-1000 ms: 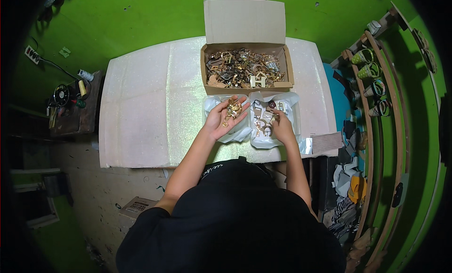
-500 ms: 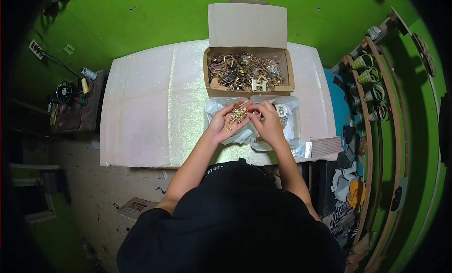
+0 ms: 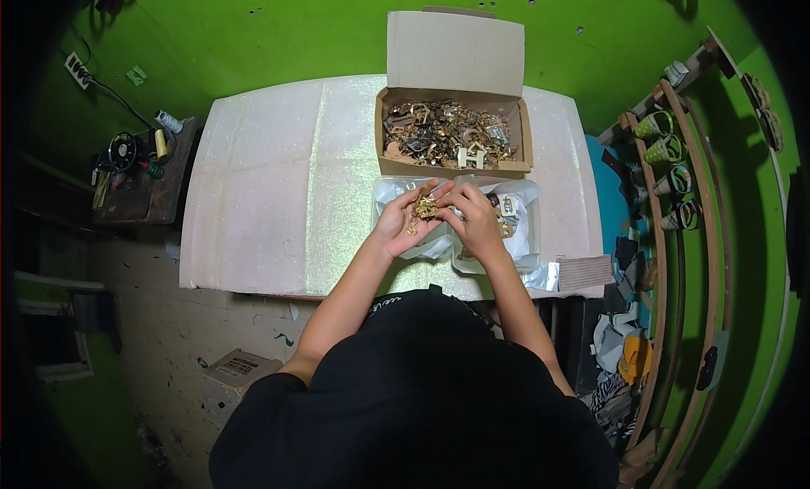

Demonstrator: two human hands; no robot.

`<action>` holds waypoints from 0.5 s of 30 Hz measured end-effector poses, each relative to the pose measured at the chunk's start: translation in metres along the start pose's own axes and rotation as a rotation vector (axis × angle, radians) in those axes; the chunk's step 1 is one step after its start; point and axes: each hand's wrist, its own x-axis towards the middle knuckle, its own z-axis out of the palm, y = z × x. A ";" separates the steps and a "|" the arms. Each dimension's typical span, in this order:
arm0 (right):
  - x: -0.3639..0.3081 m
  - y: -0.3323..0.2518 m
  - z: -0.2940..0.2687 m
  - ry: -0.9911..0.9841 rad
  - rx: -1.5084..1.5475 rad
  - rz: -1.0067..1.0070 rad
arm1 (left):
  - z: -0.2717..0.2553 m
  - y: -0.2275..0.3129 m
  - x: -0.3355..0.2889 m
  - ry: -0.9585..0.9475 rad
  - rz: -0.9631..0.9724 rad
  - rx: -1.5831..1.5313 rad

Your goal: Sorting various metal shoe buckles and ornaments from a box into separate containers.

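My left hand (image 3: pixel 396 226) is palm up and cupped over the left plastic-lined tray (image 3: pixel 386 189), holding a heap of small gold-coloured metal fittings (image 3: pixel 424 207). Some look like little rings or buckles. From the right, my right hand (image 3: pixel 475 223) reaches in with thumb and fingers pinched at the heap's edge; what sits between its fingertips is hidden. Beneath it stands the right plastic-lined tray (image 3: pixel 527 236), with several buckles (image 3: pixel 507 207) in it. Behind both trays, an open cardboard box (image 3: pixel 456 170) is full of mixed metal buckles and fittings (image 3: pixel 443 130).
The trays and box stand on a table with a shiny whitish cover (image 3: pixel 261 194). A striped greyish-pink piece (image 3: pixel 584 272) lies at its front right corner. To the right is a wooden rack with sandals (image 3: pixel 665 149) above fabric scraps (image 3: pixel 616 345). A sewing machine (image 3: pixel 126 156) stands left.
The whole view has shifted slightly. My right fingers have moved closer onto the heap, and the pieces in my left palm look bunched more tightly together.
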 end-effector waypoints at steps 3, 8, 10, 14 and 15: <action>0.000 0.000 0.001 0.017 0.018 -0.033 | 0.001 -0.001 0.000 0.012 -0.001 -0.020; 0.002 -0.007 0.001 0.000 0.302 0.167 | -0.003 -0.001 0.001 0.047 0.012 -0.022; 0.001 -0.003 0.002 0.001 0.331 0.206 | -0.004 -0.001 0.001 0.048 0.016 -0.012; -0.002 0.002 0.010 0.072 0.538 0.319 | -0.002 -0.001 0.001 0.089 0.012 0.001; -0.004 0.004 0.012 0.072 0.538 0.319 | -0.003 -0.001 0.001 0.079 0.003 0.004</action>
